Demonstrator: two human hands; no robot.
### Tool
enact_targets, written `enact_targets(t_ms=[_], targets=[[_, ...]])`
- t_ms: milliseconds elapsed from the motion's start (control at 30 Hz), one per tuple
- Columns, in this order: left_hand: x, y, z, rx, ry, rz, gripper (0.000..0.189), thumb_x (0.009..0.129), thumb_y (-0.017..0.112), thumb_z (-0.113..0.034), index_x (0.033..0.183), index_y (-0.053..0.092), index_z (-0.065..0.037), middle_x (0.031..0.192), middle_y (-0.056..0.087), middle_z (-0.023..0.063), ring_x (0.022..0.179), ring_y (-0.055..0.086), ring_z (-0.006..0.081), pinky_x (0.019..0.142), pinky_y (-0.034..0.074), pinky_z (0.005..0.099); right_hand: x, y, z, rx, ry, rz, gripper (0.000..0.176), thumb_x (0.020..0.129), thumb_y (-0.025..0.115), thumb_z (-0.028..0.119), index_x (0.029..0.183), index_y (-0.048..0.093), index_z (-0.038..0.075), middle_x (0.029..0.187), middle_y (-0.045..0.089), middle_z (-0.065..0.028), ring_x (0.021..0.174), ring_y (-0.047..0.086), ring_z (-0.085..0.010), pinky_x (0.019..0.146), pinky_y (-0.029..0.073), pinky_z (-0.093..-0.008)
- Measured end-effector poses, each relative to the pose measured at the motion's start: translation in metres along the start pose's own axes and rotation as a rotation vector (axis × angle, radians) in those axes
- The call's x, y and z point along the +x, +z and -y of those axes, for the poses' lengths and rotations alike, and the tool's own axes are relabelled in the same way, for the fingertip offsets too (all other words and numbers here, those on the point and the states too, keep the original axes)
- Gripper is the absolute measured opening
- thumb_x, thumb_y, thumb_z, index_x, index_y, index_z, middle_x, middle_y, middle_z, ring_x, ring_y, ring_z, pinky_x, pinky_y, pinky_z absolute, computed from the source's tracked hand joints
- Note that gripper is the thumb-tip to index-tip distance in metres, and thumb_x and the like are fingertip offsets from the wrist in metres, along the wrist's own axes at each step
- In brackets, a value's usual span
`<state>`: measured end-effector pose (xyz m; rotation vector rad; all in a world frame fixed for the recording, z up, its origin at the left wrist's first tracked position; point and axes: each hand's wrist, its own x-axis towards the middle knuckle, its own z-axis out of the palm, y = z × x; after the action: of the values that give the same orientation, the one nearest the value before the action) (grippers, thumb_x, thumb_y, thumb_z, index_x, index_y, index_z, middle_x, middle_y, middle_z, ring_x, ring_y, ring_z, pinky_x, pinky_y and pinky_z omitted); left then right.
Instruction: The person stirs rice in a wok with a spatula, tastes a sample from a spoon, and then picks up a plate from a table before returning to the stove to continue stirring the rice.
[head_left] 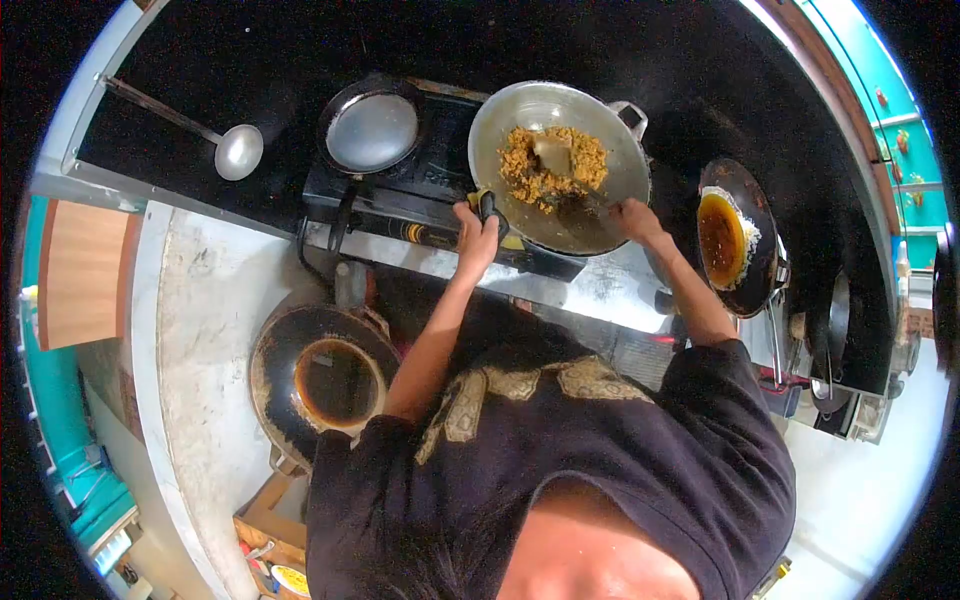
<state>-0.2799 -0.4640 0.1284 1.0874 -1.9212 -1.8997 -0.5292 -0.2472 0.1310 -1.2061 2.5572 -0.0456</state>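
Wok (628, 160) sits on the right side of the black stove (440, 165), in front of the person. Light metal inside, one loop handle (632, 118) visible at its far right rim. Crumbly yellow-brown food (585, 158) piled in the middle, some of it spread down the near wall

Spatula (553, 153) in the wok, blade in the food. Right hand (635, 220) closed around its handle at the near right rim, fingers wrapped

Left hand (477, 238) at the near left rim, clamped on a dark pad (490, 207) with yellow-green bits showing around it. Can't tell if there is a handle under the pad

Frying pan (372, 132) on the left side of the stove, handle toward the person, a shiny base and nothing else readable in it. Ladle (239, 152) further left, apart from the stove, on the dark surface (260, 60), bowl end nearer the stove

Right of the wok, well apart: dark pan (735, 175) holding orange-brown liquid (718, 240), whitish frothy band along its right side. More dark pans (838, 310) beyond it

Lower left, below stove level: big dark wok (272, 370) with brown liquid (340, 382) in the bottom, near the left forearm. Cardboard box (272, 510) below that, bowl (291, 580) with yellow contents beside it
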Motion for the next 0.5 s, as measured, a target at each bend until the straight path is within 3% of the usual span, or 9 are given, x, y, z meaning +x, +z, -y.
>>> enact_targets(t_ms=[100, 133, 200, 300, 400, 500], targets=[[0.007, 0.012, 0.023, 0.060, 0.139, -0.146, 0.064, 0.078, 0.044, -0.023, 0.122, 0.010, 0.009, 0.109, 0.040, 0.0310, 0.102, 0.041, 0.0415, 0.085, 0.031, 0.0397, -0.031, -0.007, 0.039, -0.054, 0.027, 0.091, 0.034, 0.080, 0.046, 0.032, 0.085, 0.059, 0.001, 0.079, 0.056, -0.0255, 0.079, 0.055, -0.0385, 0.067, 0.044, -0.0429], [0.010, 0.014, 0.029, 0.023, 0.147, -0.126, 0.065, 0.078, 0.044, -0.024, 0.122, 0.010, 0.009, 0.109, 0.040, 0.0308, 0.102, 0.041, 0.0415, 0.085, 0.031, 0.0397, -0.036, 0.004, 0.031, -0.036, 0.023, 0.088, 0.034, 0.080, 0.046, 0.033, 0.083, 0.059, 0.001, 0.078, 0.057, -0.0244, 0.077, 0.056, -0.0372, 0.067, 0.045, -0.0424], [0.016, 0.014, 0.039, -0.051, 0.164, -0.088, 0.065, 0.078, 0.044, -0.024, 0.122, 0.010, 0.010, 0.110, 0.040, 0.0303, 0.101, 0.041, 0.0413, 0.086, 0.031, 0.0398, -0.054, -0.052, 0.073, -0.197, 0.091, 0.202, 0.033, 0.079, 0.047, 0.032, 0.082, 0.060, 0.002, 0.077, 0.058, -0.0225, 0.076, 0.058, -0.0345, 0.067, 0.046, -0.0417], [0.017, 0.012, 0.040, 0.005, 0.068, -0.047, 0.061, 0.081, 0.045, -0.021, 0.124, 0.012, 0.008, 0.119, 0.033, 0.0200, 0.108, 0.036, 0.0270, 0.092, 0.026, 0.0301, -0.055, -0.090, 0.081, -0.483, 0.113, 0.221, 0.024, 0.076, 0.048, 0.024, 0.080, 0.061, 0.004, 0.077, 0.060, -0.0162, 0.074, 0.060, -0.0272, 0.063, 0.049, -0.0377], [0.009, 0.012, 0.028, 0.057, 0.151, -0.140, 0.049, 0.080, 0.046, -0.018, 0.115, 0.020, 0.004, 0.103, 0.038, 0.0146, 0.092, 0.040, 0.0216, 0.082, 0.033, 0.0309, -0.045, -0.072, 0.059, -0.525, 0.131, 0.074, 0.021, 0.075, 0.048, 0.020, 0.078, 0.061, 0.005, 0.076, 0.061, -0.0133, 0.072, 0.061, -0.0261, 0.060, 0.050, -0.0364], [0.016, 0.010, 0.033, -0.032, 0.108, -0.018, 0.053, 0.080, 0.045, -0.021, 0.118, 0.018, 0.005, 0.108, 0.038, 0.0162, 0.099, 0.039, 0.0240, 0.086, 0.030, 0.0301, -0.030, -0.030, 0.046, -0.480, 0.191, 0.037, 0.019, 0.075, 0.047, 0.018, 0.076, 0.062, 0.006, 0.075, 0.061, -0.0123, 0.072, 0.061, -0.0257, 0.059, 0.050, -0.0362]])
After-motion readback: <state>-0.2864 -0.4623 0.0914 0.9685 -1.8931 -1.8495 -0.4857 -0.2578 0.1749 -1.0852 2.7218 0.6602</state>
